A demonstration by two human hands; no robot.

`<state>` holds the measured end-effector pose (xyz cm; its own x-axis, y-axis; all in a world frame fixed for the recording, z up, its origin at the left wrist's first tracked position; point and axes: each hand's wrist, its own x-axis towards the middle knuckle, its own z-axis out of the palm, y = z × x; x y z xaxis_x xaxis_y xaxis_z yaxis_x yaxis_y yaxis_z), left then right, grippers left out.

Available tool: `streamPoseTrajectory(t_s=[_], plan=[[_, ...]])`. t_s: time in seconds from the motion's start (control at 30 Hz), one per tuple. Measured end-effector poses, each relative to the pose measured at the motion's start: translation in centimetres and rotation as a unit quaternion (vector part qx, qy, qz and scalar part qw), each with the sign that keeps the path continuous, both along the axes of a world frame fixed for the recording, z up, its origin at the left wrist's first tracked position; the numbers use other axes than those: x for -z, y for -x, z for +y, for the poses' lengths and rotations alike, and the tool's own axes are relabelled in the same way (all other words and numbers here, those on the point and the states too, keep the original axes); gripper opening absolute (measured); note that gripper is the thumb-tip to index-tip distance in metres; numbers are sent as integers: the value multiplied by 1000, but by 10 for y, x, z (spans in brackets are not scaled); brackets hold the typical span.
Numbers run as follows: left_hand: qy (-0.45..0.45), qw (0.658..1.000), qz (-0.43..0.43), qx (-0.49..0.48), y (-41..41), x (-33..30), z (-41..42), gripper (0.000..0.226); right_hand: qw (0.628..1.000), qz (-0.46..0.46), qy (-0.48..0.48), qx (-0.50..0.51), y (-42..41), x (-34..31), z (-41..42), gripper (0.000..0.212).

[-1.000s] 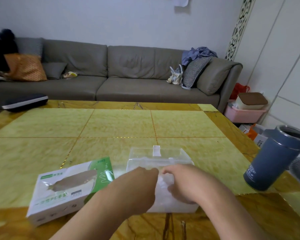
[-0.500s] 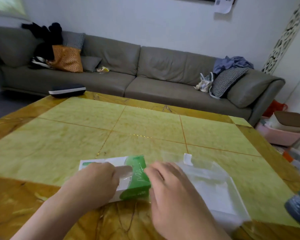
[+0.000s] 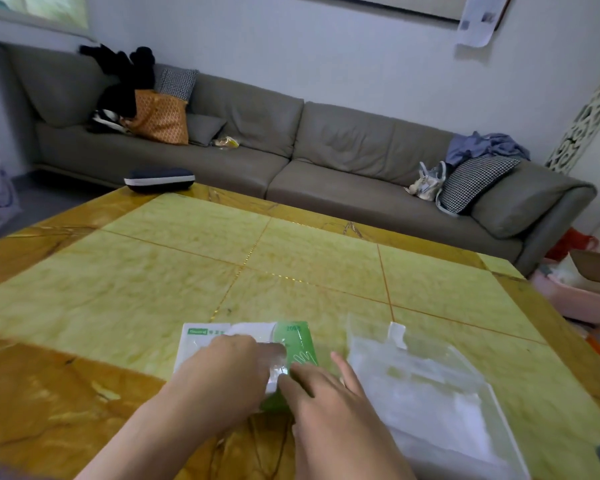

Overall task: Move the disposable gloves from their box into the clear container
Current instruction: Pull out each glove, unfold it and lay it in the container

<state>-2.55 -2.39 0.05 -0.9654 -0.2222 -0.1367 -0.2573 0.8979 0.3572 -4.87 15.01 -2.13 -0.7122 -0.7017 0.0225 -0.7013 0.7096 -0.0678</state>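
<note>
Glossy marbled table (image 3: pixel 153 292), printed cardboard glove box (image 3: pixel 219 336), clear smooth plastic container (image 3: pixel 430 382), matt grey sofa (image 3: pixel 326 161).

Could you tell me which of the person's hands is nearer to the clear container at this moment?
Right. The right hand lies just left of the clear container; the left hand rests on the glove box, farther left.

The worktop (image 3: pixel 174 271) is mottled yellow-green stone, crossed by thin gold lines and bordered in veined amber. The glove box (image 3: pixel 291 341) is white with one green end (a pale glove outline printed there). The clear container (image 3: pixel 430 393) looks milky white inside. Behind, a grey-brown sofa (image 3: pixel 326 161) carries an orange patterned bag (image 3: pixel 160 119) and a black-and-white houndstooth cushion (image 3: pixel 471 181).
</note>
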Motion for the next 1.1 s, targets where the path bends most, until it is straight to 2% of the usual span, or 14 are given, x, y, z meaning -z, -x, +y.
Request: streamPoseTrajectory(t_s=[0.1,0.2,0.27,0.33,0.37,0.4,0.47,0.6,0.7,0.83,0.93,0.97,1.03,1.1], plan=[[-47,991,107,-67,-2,-6,-4,31,1000,12,-9,-21,0,0,3,67],[-81,973,197,-87,-4,-15,-7,16,999,-6,-43,-8,-3,-5,1,75],[-87,975,191,-68,-7,-15,-11,13,999,-20,-47,-14,-7,-16,0,79],[-62,989,126,-47,-7,-7,-14,20,999,-16,-26,-29,-4,-19,-1,77],[-42,991,115,-49,-6,-4,-14,16,999,-23,-21,-36,-5,-20,0,77],[-29,990,127,-57,-4,-1,-15,7,999,-26,-11,-37,-6,-22,0,78],[-59,977,184,-89,-2,-2,-14,12,999,-28,2,-32,-6,-18,1,79],[-183,927,294,-145,-2,-21,-12,14,999,-31,2,-42,-5,-16,3,79],[-316,876,322,-171,-5,-32,-11,23,998,-35,3,-53,-5,-18,3,76],[-487,805,287,-182,-9,-39,-8,29,998,-48,8,-50,-5,-21,1,73],[-636,711,234,-186,-8,-42,-1,25,997,-66,35,-33,-7,-23,5,63],[-659,693,223,-187,-7,-41,1,25,996,-73,54,-23,-8,-23,7,59],[-666,687,216,-192,-6,-42,6,28,989,-87,122,5,-8,-22,11,52],[-648,706,221,-179,-5,-42,10,30,964,-151,215,44,-5,-33,18,45]])
